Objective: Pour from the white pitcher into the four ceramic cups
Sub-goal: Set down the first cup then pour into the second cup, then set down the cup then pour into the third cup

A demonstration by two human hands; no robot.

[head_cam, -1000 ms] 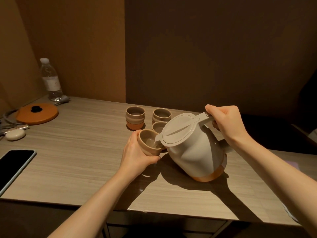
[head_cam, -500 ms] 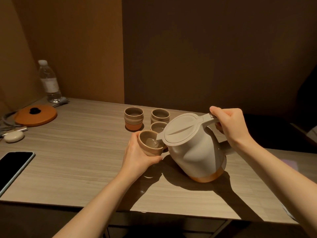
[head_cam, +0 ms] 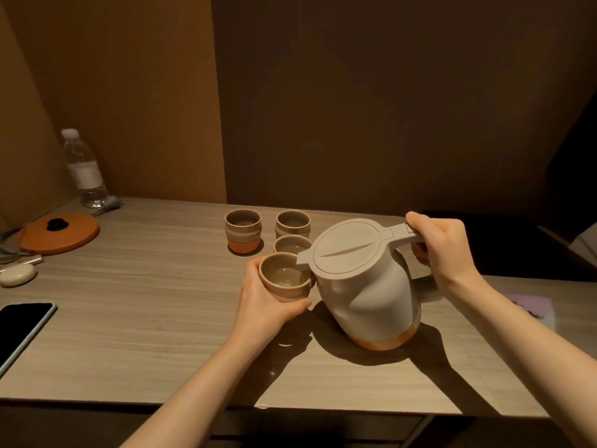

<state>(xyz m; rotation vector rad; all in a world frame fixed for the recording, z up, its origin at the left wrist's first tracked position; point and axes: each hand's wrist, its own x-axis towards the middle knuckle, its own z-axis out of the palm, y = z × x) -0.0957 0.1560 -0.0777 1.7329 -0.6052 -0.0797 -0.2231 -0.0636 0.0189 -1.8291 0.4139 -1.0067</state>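
Head view: the right hand (head_cam: 444, 250) has its fingers (head_cam: 420, 223) curled round the handle of the white pitcher (head_cam: 368, 286), thumb on top of the handle where it meets the lid. The pitcher is tilted to the left, its orange base edge on the tabletop (head_cam: 145, 318) and its spout over the rim of the held cup (head_cam: 284, 279). The left hand (head_cam: 261, 305) grips that cup from the near left side, fingers wrapped round its wall, and holds it raised off the tabletop and tipped toward the camera; clear liquid shows in its bottom. Just beyond it stand three more ceramic cups: the far left cup (head_cam: 243, 231), with an orange lower band, the far right cup (head_cam: 293, 224), and the middle cup (head_cam: 290, 245), which is partly hidden behind the held cup and the pitcher's lid. At the far left of the tabletop stands a water bottle (head_cam: 84, 168), with an orange lid (head_cam: 59, 232) nearer, a small white case (head_cam: 17, 274) nearer still, and a dark phone (head_cam: 19, 328) at the left edge.
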